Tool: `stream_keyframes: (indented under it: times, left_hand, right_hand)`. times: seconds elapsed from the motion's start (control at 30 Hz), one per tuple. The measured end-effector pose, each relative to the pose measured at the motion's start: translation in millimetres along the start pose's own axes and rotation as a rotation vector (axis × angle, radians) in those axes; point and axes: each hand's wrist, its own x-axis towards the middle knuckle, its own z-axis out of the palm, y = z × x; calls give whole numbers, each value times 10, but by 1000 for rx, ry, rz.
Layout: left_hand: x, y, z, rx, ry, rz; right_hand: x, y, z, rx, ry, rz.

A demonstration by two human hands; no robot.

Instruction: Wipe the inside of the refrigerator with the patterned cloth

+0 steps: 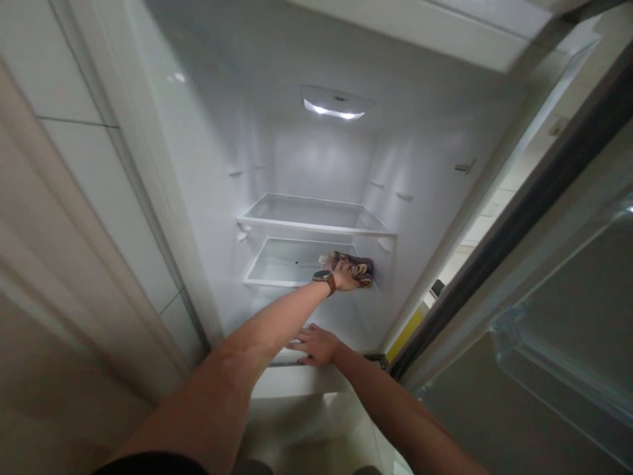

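Note:
I am looking into an open white fridge. My left hand [345, 276], with a watch on its wrist, reaches deep inside and presses a dark patterned cloth [357, 266] against the right end of the lower glass shelf [277, 270], by the fridge's right inner wall. My right hand [316, 344] lies flat with fingers spread on the front edge of a ledge [281, 359] lower down. A second glass shelf [311, 218] sits just above the cloth.
The fridge light [333, 109] glows at the top of the cavity. The open fridge door [544, 316] with clear door bins [558, 369] stands at the right. A tiled wall [74, 165] runs along the left.

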Motion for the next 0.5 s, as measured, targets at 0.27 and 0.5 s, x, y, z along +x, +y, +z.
stream_keyframes:
  times: [0.27,0.5]
  left_hand:
    - [-722,-679,-277,27,-58,-123]
    - [-991,-1430,-469,45,49,-473]
  right_hand:
    - [-25,-32,9,58,36,32]
    - [-10,-13,18,55,28,29]
